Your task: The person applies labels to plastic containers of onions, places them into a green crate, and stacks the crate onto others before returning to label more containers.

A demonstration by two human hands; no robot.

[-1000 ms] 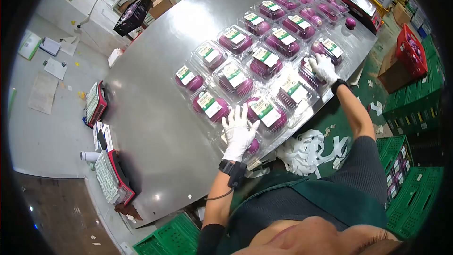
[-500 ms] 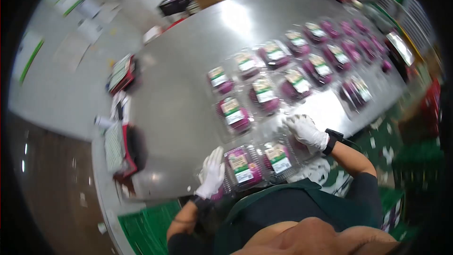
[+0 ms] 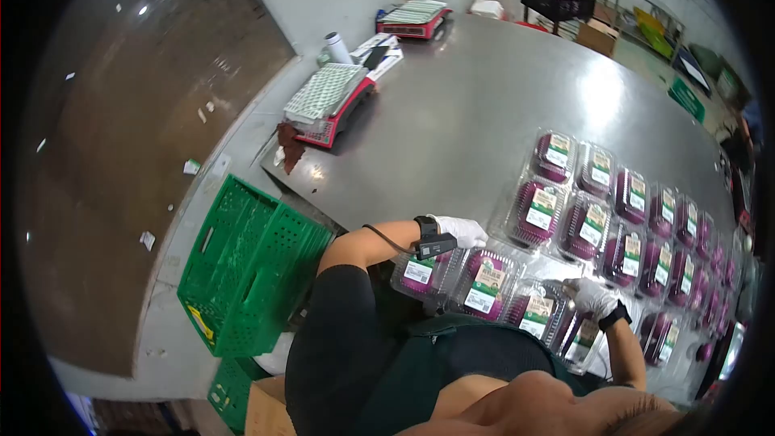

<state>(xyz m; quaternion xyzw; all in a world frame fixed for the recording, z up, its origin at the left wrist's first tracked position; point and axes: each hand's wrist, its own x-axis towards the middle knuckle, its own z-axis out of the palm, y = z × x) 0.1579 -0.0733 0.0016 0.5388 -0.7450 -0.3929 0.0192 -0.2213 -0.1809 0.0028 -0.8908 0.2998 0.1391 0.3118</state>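
Observation:
My left hand (image 3: 460, 232), in a white glove, reaches over the back of the front row of clear plastic clamshell boxes. Its fingers are stretched out, with the tips at the rear rim of a labelled clamshell box (image 3: 487, 284). To its left sits another box (image 3: 420, 273), partly under my forearm. My right hand (image 3: 593, 297), also gloved, has its fingers bent over the back corner of a box (image 3: 537, 315). One more box (image 3: 583, 343) lies just below that hand, tilted. Purple produce shows through the plastic.
Several more labelled boxes (image 3: 592, 226) stand in rows on the steel table (image 3: 452, 121). Two red scales (image 3: 327, 113) and a white bottle (image 3: 337, 48) are along its left edge. A green crate (image 3: 266, 274) stands beside my left arm. A black crate (image 3: 557, 2) is at the back.
The view has turned left, bringing the green crate and scales closer in. My left hand has moved from the left side of the front row to its back rim. My right hand stays near the boxes.

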